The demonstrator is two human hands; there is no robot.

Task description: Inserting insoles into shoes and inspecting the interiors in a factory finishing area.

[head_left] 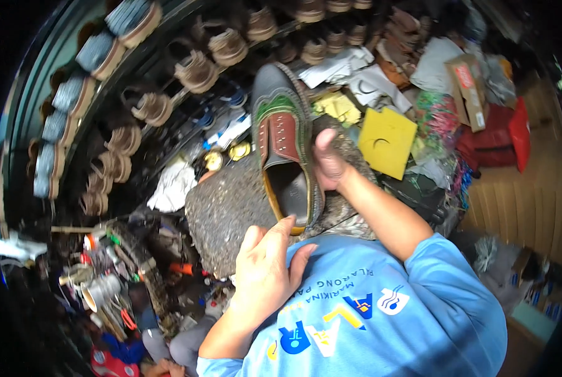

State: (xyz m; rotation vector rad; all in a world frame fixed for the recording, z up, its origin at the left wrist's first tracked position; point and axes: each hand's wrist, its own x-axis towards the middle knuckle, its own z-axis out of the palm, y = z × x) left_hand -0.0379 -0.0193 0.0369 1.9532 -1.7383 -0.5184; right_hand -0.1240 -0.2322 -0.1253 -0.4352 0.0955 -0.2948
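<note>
One shoe is in hand here: a dark leather brogue with a green panel over the toe and reddish-brown lacing flaps, its pale welt running round the edge. It lies toe-away on a rough grey stone block in front of the person, heel end toward them. The right hand grips it at the side of the heel quarter, thumb up along the collar and the fingers hidden behind the upper, so it is closed on the shoe. The left hand hovers just short of the heel, fingers loosely together and a little curled, index tip at or almost at the heel edge; whether it touches I cannot tell.

Judging by its build, the shoe should feel fairly weighty and stiff at the sole and heel, while the upper over the opening would give under pressure. Smooth leather can slip, so the firm places to hold look like the heel counter and the welt edge, not the soft tongue.

Around it lie yellow cut sheets, paper scraps and rows of sandals on racks.
</note>
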